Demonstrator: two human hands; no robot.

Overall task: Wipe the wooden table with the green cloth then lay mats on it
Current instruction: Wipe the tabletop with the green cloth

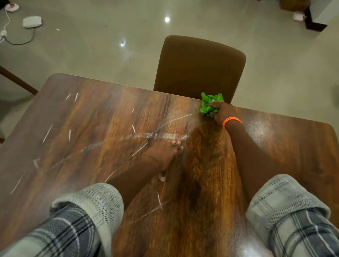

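Note:
The wooden table (87,137) fills the lower view, marked with white scratches and streaks. A bunched green cloth (210,103) lies at the far edge of the table, and my right hand (222,112) presses on it with fingers gripping it; an orange band is on that wrist. My left hand (162,157) rests flat on the tabletop near the middle, fingers together, holding nothing. A darker damp-looking band runs down the table between my arms. No mats are in view.
A brown chair (199,66) is pushed against the far side of the table, right behind the cloth. On the shiny floor at the far left lie a white device (32,21) and a cable (18,40). Dark furniture (314,20) stands at the far right.

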